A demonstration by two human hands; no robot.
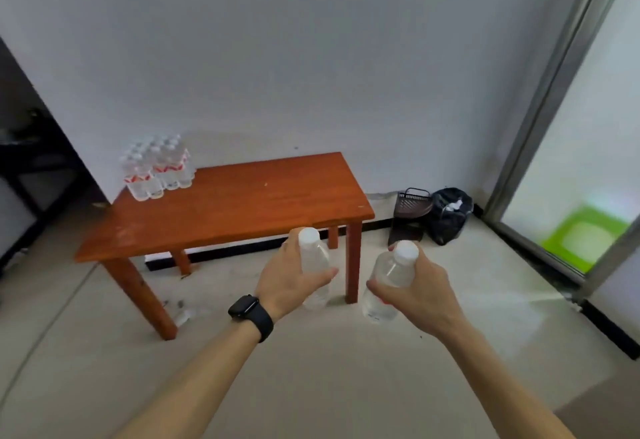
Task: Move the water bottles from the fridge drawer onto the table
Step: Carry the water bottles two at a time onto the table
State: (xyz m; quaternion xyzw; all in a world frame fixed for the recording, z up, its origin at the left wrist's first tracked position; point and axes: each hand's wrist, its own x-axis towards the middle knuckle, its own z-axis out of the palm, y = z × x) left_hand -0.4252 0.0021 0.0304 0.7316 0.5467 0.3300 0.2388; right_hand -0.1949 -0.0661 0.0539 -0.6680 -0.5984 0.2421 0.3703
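My left hand [289,277], with a black watch on the wrist, grips a clear water bottle [314,258] with a white cap, held upright. A second clear water bottle [389,274] leans to the right in the grip of my right hand [420,291]. Both bottles hang in the air in front of the near right corner of the orange-brown wooden table [235,206]. Several water bottles with red labels [156,170] stand packed together at the table's far left corner. The fridge drawer is not in view.
A white wall stands behind the table. A dark basket [412,204] and a black bag [450,213] lie on the floor to its right. A glass sliding door [571,147] fills the right side, with a green stool [585,237] behind it. Dark furniture [24,161] sits far left.
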